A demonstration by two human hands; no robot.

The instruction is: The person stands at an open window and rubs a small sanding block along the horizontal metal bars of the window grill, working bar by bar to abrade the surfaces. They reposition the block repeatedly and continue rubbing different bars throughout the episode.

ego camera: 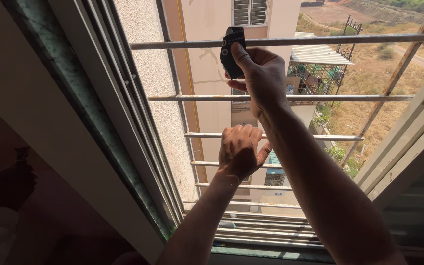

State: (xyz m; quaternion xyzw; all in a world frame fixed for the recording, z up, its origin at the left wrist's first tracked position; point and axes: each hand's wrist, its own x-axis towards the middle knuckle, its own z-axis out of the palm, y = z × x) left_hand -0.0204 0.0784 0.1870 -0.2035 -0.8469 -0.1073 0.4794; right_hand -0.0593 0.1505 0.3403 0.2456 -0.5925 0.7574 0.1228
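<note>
Up top, my right hand (263, 78) pinches a small black, probably soft and light cloth piece (231, 51) against the thin rusty metal window bar (320, 40); my left hand (240, 149) closes round a lower bar (310, 137).

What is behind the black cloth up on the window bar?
Behind the folded black cloth, pinched by the right hand against the top grey metal bar, stands a pale pink building wall. The cloth covers part of the bar and wall, so that part cannot be seen.

No packages, labels, signs, screens.
</note>
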